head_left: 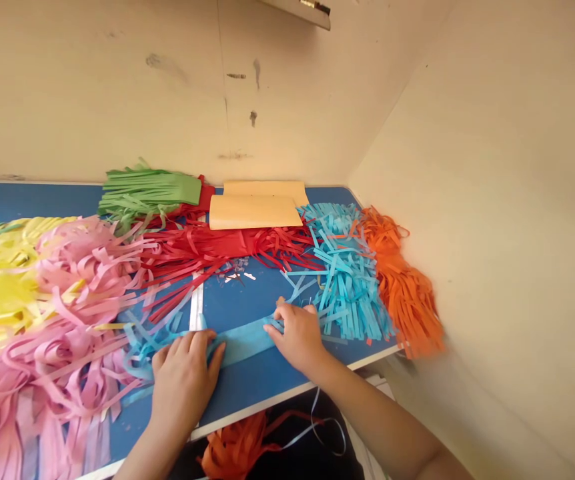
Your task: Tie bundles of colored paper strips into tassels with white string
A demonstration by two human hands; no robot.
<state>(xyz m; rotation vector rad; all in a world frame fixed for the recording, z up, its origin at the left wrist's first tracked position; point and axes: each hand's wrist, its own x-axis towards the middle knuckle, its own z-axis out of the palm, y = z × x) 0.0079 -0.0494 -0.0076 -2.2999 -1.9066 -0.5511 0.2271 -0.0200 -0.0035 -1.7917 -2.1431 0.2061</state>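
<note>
A light blue fringed paper strip [246, 344] lies across the blue table, its uncut middle band smooth and its cut strands spreading at both ends. My left hand [185, 365] is closed over the band's left part, thumb toward the middle and fingertips partly hidden. At the other end, my right hand [298, 335] has its thumb and curled fingers on the paper, near where the strands begin. Right beside it is a heap of light blue fringed paper [345, 280]. Pink fringed paper [85, 347] lies left of my left hand.
Red fringe [227, 241], green fringe [150, 189] and tan paper sheets [255, 212] lie toward the wall. Yellow fringe [2, 280] is far left; orange fringe [407, 293] overhangs the right edge. More orange strips [235, 447] and a thin ribbon [312, 423] are below the front edge.
</note>
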